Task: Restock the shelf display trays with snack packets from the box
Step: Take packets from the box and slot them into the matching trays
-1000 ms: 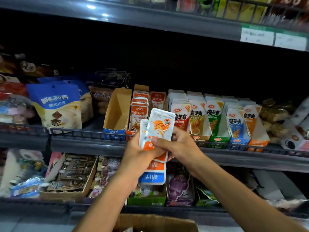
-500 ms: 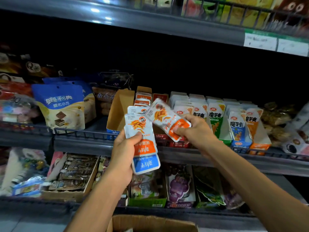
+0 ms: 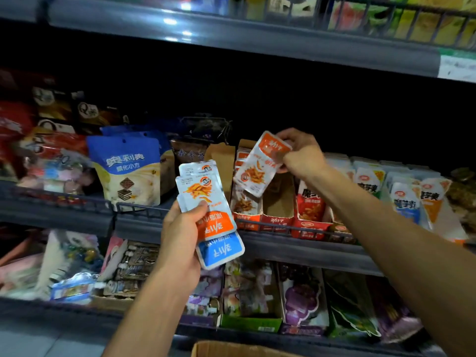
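Note:
My left hand (image 3: 181,240) grips a small stack of snack packets (image 3: 206,204) in front of the middle shelf, orange-banded ones on top and a blue-banded one at the bottom. My right hand (image 3: 301,153) pinches one orange and white packet (image 3: 260,166) by its top edge and holds it tilted over the orange display tray (image 3: 260,222), which stands on the middle shelf with a few like packets in it. The cardboard box (image 3: 231,350) shows only its top edge at the bottom of the view.
A wire rail (image 3: 288,229) runs along the front of the middle shelf. A brown cardboard tray (image 3: 221,161) stands left of the orange one, blue pouches (image 3: 128,171) further left, red and green trays (image 3: 311,217) to the right. Another stocked shelf lies below.
My right hand has carried the single orange packet up and right, away from the stack, and turned it over above the orange tray. My left hand has stayed with its stack.

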Demonstrator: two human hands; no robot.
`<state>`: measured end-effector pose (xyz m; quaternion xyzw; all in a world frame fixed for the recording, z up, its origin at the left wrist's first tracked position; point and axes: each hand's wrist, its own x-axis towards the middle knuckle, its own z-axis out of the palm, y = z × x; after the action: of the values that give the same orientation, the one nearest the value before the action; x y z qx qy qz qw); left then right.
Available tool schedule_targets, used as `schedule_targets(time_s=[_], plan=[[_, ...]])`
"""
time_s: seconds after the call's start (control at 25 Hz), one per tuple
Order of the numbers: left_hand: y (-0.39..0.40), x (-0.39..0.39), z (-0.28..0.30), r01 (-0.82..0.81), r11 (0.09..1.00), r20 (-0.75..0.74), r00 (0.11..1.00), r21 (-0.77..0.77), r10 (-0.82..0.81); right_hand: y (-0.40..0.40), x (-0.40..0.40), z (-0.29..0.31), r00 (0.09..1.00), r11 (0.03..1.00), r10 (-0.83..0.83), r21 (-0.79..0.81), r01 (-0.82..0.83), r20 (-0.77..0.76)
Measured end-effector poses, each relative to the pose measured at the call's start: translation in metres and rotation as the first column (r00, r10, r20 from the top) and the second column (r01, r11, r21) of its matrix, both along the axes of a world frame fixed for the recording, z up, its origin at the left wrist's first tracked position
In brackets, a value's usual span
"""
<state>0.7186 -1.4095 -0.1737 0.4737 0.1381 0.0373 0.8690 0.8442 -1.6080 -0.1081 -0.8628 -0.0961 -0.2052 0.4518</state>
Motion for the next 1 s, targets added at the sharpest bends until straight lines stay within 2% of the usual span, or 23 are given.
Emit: schedule_targets(time_s=[0.04,0.12,0.24,0.32,0.36,0.4,0.44,0.48,0.52,0.56,0.6,0.64,0.72,0.8,1.0], plan=[[0.002,-0.001,0.000,0.011,1.000,0.004,1.000,-0.002,-0.011,0.008,0.012,-0.008,0.999,0.991,-0.030,-0.130,0.032,0.012],[0.008,-0.002,0.000,0.025,1.000,0.014,1.000,-0.001,-0.025,0.021,0.025,-0.024,0.997,0.910,-0.067,-0.413,0.048,-0.032],[0.017,-0.001,0.000,0.016,1.000,0.027,1.000,0.003,-0.016,0.034,0.026,-0.045,0.983,0.802,-0.051,-0.594,-0.066,-0.178],[0.021,0.000,0.001,0.001,1.000,0.038,0.999,-0.008,-0.001,0.041,0.020,-0.052,0.991,0.690,-0.129,-0.722,0.056,-0.047],[0.022,0.000,0.002,-0.008,1.000,0.045,0.999,-0.016,0.009,0.044,0.015,-0.051,0.986,0.691,-0.156,-0.706,0.154,0.062],[0.023,0.000,0.002,-0.022,0.999,0.054,0.998,-0.024,0.023,0.048,0.008,-0.048,0.982,0.758,-0.144,-0.624,0.191,0.126],[0.022,0.000,0.003,-0.040,0.999,0.064,0.997,-0.035,0.042,0.053,-0.003,-0.043,0.994,0.889,-0.071,-0.447,0.098,0.077],[0.020,0.000,0.003,-0.059,0.997,0.075,0.995,-0.048,0.063,0.060,-0.018,-0.036,0.994,0.976,0.085,-0.196,-0.097,-0.067],[0.017,0.000,0.004,-0.078,0.995,0.082,0.993,-0.058,0.083,0.067,-0.033,-0.031,0.930,0.958,0.286,0.036,-0.285,-0.232],[0.014,0.000,0.004,-0.093,0.993,0.083,0.992,-0.068,0.098,0.073,-0.049,-0.028,0.832,0.903,0.430,0.160,-0.400,-0.349],[0.011,-0.001,0.005,-0.096,0.992,0.077,0.992,-0.082,0.102,0.075,-0.059,-0.029,0.763,0.863,0.504,0.195,-0.467,-0.404],[0.008,-0.002,0.005,-0.083,0.991,0.066,0.994,-0.102,0.090,0.075,-0.066,-0.029,0.755,0.856,0.517,0.214,-0.471,-0.405],[0.002,-0.006,0.005,-0.026,0.992,0.048,0.998,-0.125,0.033,0.070,-0.069,-0.024,0.820,0.894,0.433,0.291,-0.339,-0.375],[-0.002,-0.009,0.003,0.003,0.994,0.055,0.998,-0.108,0.003,0.061,-0.069,-0.015,0.833,0.889,0.391,0.393,-0.232,-0.392],[-0.007,-0.008,0.005,-0.078,0.990,0.078,0.993,-0.118,0.087,0.056,-0.084,-0.003,0.720,0.816,0.545,0.470,-0.337,-0.430]])
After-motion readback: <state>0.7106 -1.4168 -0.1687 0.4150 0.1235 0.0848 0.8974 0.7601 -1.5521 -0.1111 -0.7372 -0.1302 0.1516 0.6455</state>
